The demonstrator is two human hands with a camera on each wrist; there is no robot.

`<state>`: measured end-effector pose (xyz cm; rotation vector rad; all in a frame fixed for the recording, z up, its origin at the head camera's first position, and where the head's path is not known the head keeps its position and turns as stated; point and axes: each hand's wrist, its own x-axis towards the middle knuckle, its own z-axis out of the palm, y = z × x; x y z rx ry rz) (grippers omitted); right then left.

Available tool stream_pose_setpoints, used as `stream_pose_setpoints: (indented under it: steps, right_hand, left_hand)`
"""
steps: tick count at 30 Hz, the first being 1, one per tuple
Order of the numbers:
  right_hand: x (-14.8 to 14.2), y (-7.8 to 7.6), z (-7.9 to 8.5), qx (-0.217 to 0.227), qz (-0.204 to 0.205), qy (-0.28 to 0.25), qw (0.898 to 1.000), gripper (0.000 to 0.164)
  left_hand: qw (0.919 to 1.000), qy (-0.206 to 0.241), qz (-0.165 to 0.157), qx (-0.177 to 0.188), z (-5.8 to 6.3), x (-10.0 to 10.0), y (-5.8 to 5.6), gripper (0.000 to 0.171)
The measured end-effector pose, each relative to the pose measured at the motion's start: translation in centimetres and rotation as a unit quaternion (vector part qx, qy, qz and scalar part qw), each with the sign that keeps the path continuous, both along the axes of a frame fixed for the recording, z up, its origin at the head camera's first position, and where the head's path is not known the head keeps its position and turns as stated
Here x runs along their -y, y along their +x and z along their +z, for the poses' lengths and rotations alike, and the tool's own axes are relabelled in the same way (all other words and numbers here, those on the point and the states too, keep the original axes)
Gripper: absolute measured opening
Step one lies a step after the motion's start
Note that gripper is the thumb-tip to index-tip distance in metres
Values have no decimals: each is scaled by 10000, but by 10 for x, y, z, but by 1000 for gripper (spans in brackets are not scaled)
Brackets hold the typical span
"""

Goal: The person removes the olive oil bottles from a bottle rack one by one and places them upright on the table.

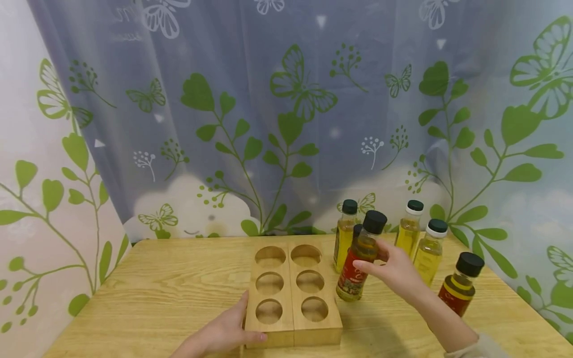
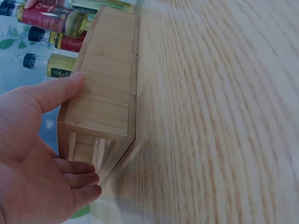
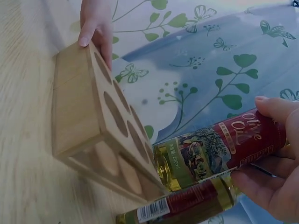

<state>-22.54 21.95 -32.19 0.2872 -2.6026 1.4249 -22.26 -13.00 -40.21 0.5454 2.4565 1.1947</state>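
Observation:
My right hand (image 1: 400, 273) grips a bottle of olive oil (image 3: 217, 148) by its red label, the black cap upward and the body leaning slightly. It is just right of a wooden bottle rack (image 1: 293, 293), which has two rows of round holes. At the rack's near left corner rests my left hand (image 1: 224, 325). In the left wrist view its straight thumb lies against the rack's front face, while the other fingers are loosely bent beside the side with the opening. Partly hidden behind the held bottle stands another black-capped bottle (image 3: 187, 205).
A yellow oil bottle (image 1: 344, 238) with a dark green cap stands behind the held one. Two pale oil bottles, one farther back (image 1: 408, 232) and one nearer (image 1: 429, 253), are at the right. A red-labelled bottle (image 1: 458, 291) stands beyond my right forearm. A patterned curtain (image 1: 250, 124) hangs behind the table (image 1: 179, 278).

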Motion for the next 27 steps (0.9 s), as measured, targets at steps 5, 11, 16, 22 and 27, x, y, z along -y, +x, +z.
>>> stream_pose_setpoints:
  steps: [5,11,16,22,27]
  right_hand:
    - [-8,5,-7,389,-225,494,9978,83]
    - [-12,9,-21,565,-323,786,9948,85]
    - [-14,11,-29,789,-323,969,9916,88]
    - [-14,13,-37,855,-209,809,9928,86]
    - [-14,14,-43,810,-195,718,9939,81]
  left_hand:
    - [10000,6,-20,-40,0,0,0,113]
    - [10000,-22,1,-12,-1,0,0,114]
    - [10000,38,-24,-36,-1,0,0,112]
    - [10000,-33,5,-81,-1,0,0,113]
    - [9999,56,-80,-132,-1,0,0,111]
